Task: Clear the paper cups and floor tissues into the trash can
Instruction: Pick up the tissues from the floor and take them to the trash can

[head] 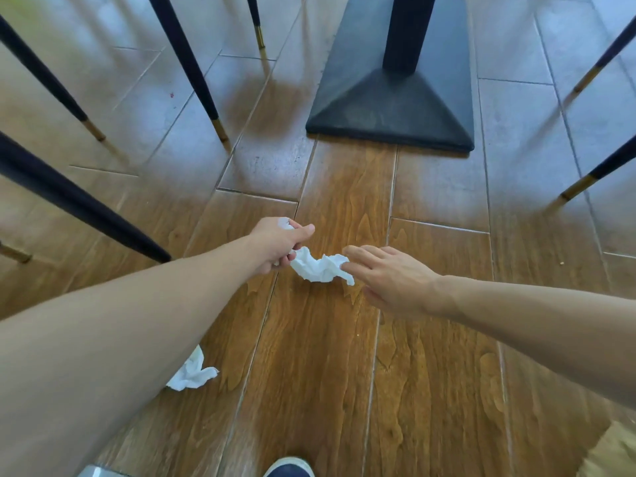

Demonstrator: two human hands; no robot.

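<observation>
Left hand [278,244] clamped on tissue [318,268]; right hand [385,277] spread, reaching it. Second tissue [192,371] remains on floor [309,373]; cups, can unseen.

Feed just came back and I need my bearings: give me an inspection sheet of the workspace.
Surface: wood-look plank floor, glossy, a few small crumbs.
Job's things: crumpled white tissue between both hands; second tissue on the floor under the left forearm; a white scrap in the left fist. No paper cups or trash can in view.
Clutter: nothing seen.
Grippers: left hand closed on tissue; right hand open, fingertips at the tissue's other end.
Cables: nothing seen.
Surroundings: black table base, dark chair legs with brass tips, shoe toe.
</observation>
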